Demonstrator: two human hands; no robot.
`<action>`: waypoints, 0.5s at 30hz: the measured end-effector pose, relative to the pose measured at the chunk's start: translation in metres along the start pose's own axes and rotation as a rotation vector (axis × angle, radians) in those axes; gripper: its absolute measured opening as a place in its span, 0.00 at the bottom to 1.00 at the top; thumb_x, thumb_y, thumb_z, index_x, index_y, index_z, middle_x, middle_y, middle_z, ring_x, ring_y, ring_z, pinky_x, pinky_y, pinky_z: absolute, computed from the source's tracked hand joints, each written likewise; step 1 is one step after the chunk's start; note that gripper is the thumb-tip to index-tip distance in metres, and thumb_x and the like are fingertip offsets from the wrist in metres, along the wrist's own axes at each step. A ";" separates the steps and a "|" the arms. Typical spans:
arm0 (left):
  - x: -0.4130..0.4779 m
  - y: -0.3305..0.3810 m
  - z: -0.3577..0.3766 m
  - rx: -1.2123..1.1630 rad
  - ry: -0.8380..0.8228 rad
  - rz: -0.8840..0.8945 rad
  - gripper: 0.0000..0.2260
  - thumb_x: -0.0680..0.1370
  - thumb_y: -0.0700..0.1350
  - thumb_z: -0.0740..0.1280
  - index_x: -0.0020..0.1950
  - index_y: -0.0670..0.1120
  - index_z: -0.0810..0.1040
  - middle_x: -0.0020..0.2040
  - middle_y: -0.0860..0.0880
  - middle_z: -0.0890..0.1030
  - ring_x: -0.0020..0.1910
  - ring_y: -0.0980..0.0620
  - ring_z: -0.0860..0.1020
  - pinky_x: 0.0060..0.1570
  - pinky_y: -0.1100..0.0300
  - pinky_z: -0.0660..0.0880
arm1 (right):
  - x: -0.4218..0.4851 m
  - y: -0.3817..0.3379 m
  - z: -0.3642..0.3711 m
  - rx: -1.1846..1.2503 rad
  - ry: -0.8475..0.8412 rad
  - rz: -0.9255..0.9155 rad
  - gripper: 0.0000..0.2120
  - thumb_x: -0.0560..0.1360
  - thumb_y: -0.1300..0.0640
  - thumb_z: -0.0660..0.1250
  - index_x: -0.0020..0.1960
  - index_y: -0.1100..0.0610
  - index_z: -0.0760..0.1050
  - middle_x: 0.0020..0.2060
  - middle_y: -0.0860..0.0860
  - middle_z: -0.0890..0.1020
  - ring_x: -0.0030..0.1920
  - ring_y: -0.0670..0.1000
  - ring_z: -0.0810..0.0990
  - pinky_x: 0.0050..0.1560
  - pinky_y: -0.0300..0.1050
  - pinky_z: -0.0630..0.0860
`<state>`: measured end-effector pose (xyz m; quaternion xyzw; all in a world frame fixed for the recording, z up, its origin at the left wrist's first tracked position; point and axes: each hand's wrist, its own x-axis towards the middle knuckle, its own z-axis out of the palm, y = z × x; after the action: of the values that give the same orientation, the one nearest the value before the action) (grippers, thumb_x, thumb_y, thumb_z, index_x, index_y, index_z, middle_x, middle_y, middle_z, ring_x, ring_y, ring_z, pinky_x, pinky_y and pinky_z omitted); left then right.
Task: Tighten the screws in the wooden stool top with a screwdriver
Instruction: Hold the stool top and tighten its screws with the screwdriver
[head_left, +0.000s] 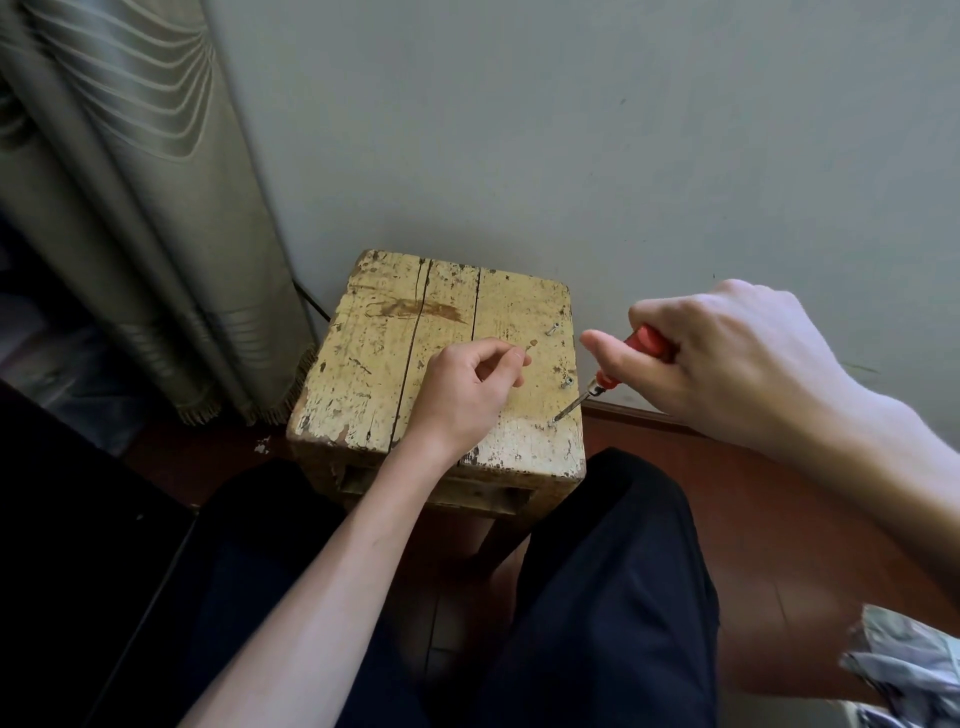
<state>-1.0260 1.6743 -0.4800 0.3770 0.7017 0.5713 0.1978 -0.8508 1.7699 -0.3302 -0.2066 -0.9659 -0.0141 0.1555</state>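
A worn, yellow-painted wooden stool top (379, 364) stands in front of me against the wall. My right hand (727, 358) grips a red-handled screwdriver (644, 345); its metal tip sits on a screw (552, 422) near the top's front right corner. Two more screws stick up along the right edge, one (566, 383) in the middle and one (552, 329) farther back. My left hand (467, 387) rests on the stool top with fingers loosely curled and nothing in it.
A grey-green curtain (130, 208) hangs at the left, down to the floor. The grey wall (571, 130) is right behind the stool. My legs in dark trousers (597, 597) flank the stool on a reddish floor (779, 519). Crumpled silver material (904, 665) lies at the lower right.
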 end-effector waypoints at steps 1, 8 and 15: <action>0.000 0.000 0.000 -0.001 0.001 -0.001 0.10 0.83 0.50 0.67 0.49 0.51 0.87 0.39 0.55 0.84 0.37 0.48 0.81 0.39 0.47 0.78 | 0.000 0.002 0.002 -0.015 -0.003 0.000 0.28 0.80 0.33 0.58 0.30 0.51 0.61 0.19 0.46 0.65 0.23 0.52 0.66 0.28 0.41 0.63; 0.001 -0.001 0.000 -0.005 0.003 0.007 0.10 0.84 0.49 0.67 0.50 0.48 0.87 0.38 0.54 0.84 0.37 0.51 0.81 0.38 0.50 0.80 | -0.004 0.007 -0.003 0.087 -0.191 -0.120 0.16 0.83 0.34 0.54 0.60 0.44 0.66 0.49 0.39 0.83 0.40 0.50 0.81 0.40 0.52 0.78; 0.001 0.000 0.000 -0.006 0.001 0.011 0.10 0.84 0.48 0.67 0.49 0.48 0.87 0.39 0.52 0.84 0.37 0.47 0.81 0.39 0.46 0.80 | -0.001 0.023 -0.015 0.083 -0.383 -0.161 0.09 0.79 0.46 0.64 0.55 0.41 0.66 0.48 0.29 0.77 0.46 0.27 0.74 0.40 0.34 0.67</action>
<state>-1.0266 1.6752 -0.4800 0.3797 0.6980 0.5748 0.1956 -0.8357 1.7893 -0.3172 -0.1209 -0.9910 0.0526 -0.0242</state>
